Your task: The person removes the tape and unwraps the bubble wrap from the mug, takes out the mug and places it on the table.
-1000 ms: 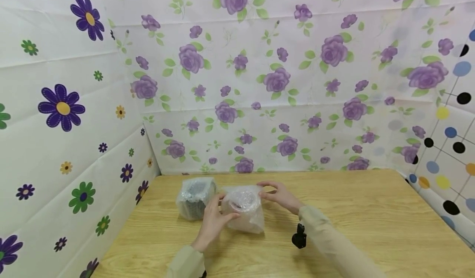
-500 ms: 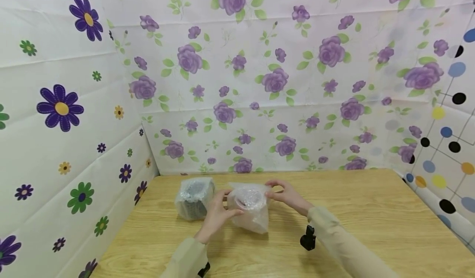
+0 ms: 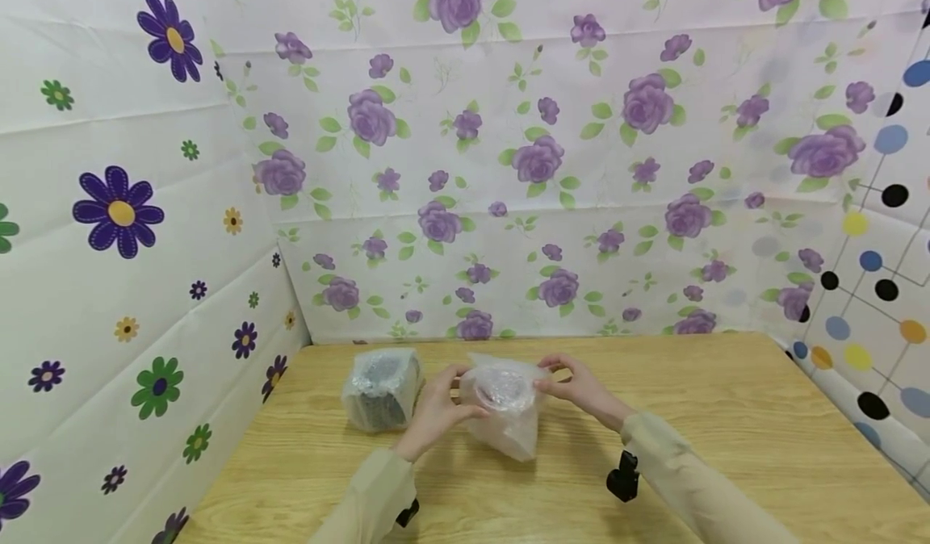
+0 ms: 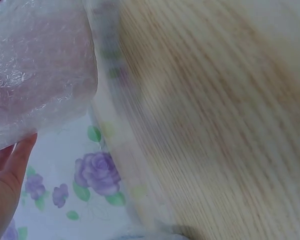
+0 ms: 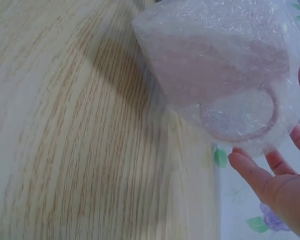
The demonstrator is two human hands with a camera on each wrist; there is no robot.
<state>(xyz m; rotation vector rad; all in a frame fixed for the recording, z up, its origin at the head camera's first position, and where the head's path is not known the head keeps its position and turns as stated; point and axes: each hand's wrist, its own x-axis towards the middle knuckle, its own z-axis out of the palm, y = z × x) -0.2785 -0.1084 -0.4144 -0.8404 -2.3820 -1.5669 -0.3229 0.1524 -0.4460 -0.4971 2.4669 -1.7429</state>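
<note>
A pink mug in a bubble-wrap bag (image 3: 503, 415) is held between both hands at the middle of the table. Its looped handle shows through the plastic in the right wrist view (image 5: 271, 107). My left hand (image 3: 437, 413) grips the mug's left side, thumb in front and fingers behind. At the upper right corner, my right hand (image 3: 587, 391) pinches the wrap between thumb and fingers, on the handle side. Left of them a second bubble-wrapped piece, dark grey inside (image 3: 383, 391), stands on the table close to my left hand.
The wooden table (image 3: 697, 431) runs back to a white cloth wall (image 3: 508, 245) with purple roses. Side cloths with daisies (image 3: 119, 211) and with coloured dots (image 3: 886, 290) enclose it. A black wrist camera (image 3: 623, 477) hangs beneath the right sleeve.
Both hands have moved to the right together, carrying the wrapped mug along and turning it slightly. The grey wrapped piece has stayed in place, so the gap between the two has grown.
</note>
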